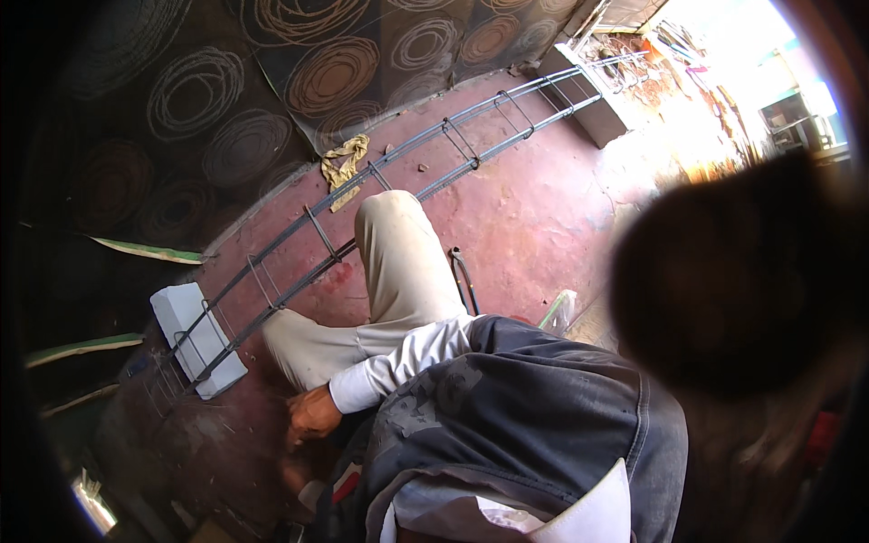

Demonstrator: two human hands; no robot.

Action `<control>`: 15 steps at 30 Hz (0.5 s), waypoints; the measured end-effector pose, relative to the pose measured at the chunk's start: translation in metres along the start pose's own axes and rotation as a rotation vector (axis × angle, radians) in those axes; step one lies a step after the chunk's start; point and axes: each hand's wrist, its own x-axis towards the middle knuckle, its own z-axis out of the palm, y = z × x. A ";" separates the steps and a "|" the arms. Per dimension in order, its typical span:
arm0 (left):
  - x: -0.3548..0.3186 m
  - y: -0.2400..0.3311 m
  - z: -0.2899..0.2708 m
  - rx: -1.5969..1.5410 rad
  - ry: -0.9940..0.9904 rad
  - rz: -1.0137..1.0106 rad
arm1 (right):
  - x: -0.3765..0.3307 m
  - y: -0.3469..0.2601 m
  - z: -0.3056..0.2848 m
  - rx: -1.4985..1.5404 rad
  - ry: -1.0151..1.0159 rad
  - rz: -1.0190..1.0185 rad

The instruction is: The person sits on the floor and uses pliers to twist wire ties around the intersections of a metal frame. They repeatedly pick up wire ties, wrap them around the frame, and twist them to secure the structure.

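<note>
Rebar cage (445, 124): blue-grey, darker at left. Wall covering (226, 118): near-black, bears scribbled rings in copper and off-white. Floor (534, 226): dull red-pink, mottled. Cloth (344, 163): mustard yellow. Trousers (403, 253): beige. Sleeve (398, 366): white. Vest (543, 398): charcoal, shows pale smudges. Left-hand block (210, 339): white.

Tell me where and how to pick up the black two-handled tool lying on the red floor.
Grip the black two-handled tool around both handles, probably near mid-length, coming from above and the right. The bent trouser leg seems to crowd its left side. Its head points away and the slim handles run back toward the body, slightly apart, so fingers could close around both.
</note>
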 end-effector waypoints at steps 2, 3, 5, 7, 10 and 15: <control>-0.013 -0.017 0.007 0.060 -0.049 0.066 | -0.001 0.010 0.015 0.071 -0.073 -0.051; -0.013 -0.023 0.013 0.080 -0.085 0.108 | -0.006 0.015 0.024 0.109 -0.082 -0.089; 0.007 -0.029 0.034 0.120 -0.150 0.164 | -0.017 0.024 0.034 0.166 -0.129 -0.084; 0.040 -0.030 0.048 0.220 -0.207 0.138 | -0.018 0.027 0.040 0.182 -0.137 -0.095; 0.069 -0.004 0.090 0.068 -0.440 -0.172 | -0.029 0.027 0.036 0.174 -0.153 0.034; 0.121 -0.113 0.093 0.857 -0.260 0.453 | -0.045 -0.004 0.010 0.066 0.127 0.185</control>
